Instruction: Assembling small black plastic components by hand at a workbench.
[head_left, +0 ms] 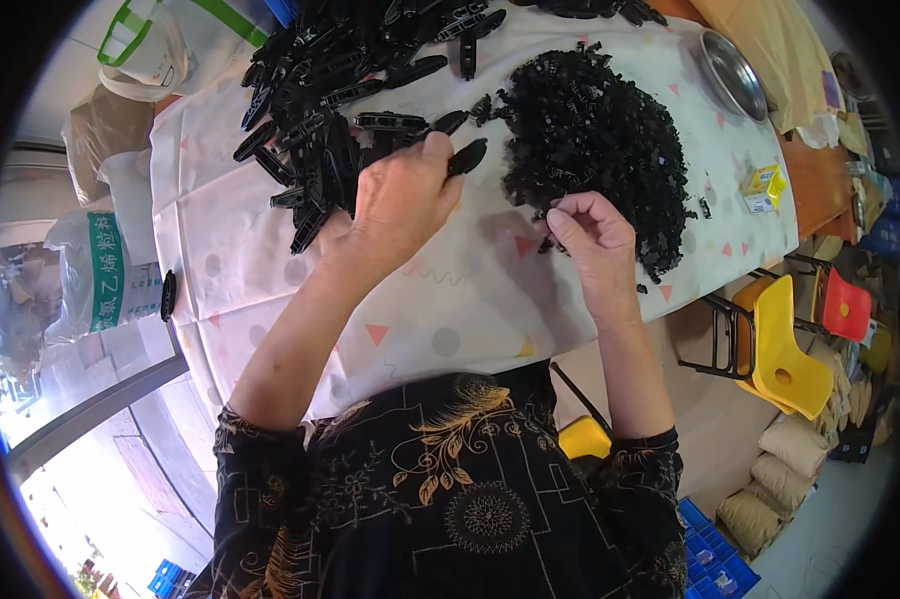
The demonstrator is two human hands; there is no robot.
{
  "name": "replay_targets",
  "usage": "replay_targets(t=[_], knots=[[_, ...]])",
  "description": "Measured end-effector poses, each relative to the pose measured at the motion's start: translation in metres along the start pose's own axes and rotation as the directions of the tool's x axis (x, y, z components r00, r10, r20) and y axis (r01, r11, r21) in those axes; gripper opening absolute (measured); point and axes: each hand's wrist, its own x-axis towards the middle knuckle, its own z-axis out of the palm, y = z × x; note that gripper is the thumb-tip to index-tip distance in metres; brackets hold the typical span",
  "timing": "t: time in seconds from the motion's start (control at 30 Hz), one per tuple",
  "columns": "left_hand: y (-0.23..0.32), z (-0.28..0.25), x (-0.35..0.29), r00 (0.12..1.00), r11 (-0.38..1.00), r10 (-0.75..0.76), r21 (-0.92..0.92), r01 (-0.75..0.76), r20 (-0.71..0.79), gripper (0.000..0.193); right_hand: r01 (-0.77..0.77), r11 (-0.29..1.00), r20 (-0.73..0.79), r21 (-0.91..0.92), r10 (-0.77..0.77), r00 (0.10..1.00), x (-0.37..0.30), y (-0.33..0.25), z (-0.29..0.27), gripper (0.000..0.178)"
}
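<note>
My left hand (pixel 402 200) is closed around a long black plastic part (pixel 467 158), whose rounded end sticks out past the thumb and fingers. Just beyond and to the left of that hand lies a loose heap of similar long black parts (pixel 315 150). At the near edge of a large pile of small black plastic pieces (pixel 600 140), my right hand (pixel 600 245) has its thumb and fingertips drawn together. Whatever those fingertips pinch is too small to make out against the dark pile.
A pale patterned cloth (pixel 440 299) covers the table. A round metal dish (pixel 733 75) and a small yellow box (pixel 762 190) are at the right. One long black part (pixel 168 296) rests at the left edge. Yellow (pixel 784 349) and red chairs (pixel 846 307) stand at right.
</note>
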Motion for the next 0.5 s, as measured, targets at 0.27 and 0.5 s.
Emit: replay_targets(t=[0.27, 0.5], knots=[[0.023, -0.001, -0.04, 0.861, 0.178, -0.079, -0.843, 0.508, 0.503, 0.034, -0.332, 0.713, 0.143, 0.617, 0.313, 0.939, -0.027, -0.011, 0.01, 0.004], [0.032, 0.003, -0.056, 0.849, 0.093, -0.027, -0.845, 0.527, 0.527, 0.037, -0.307, 0.739, 0.132, 0.6, 0.287, 0.949, -0.037, -0.015, 0.016, 0.005]])
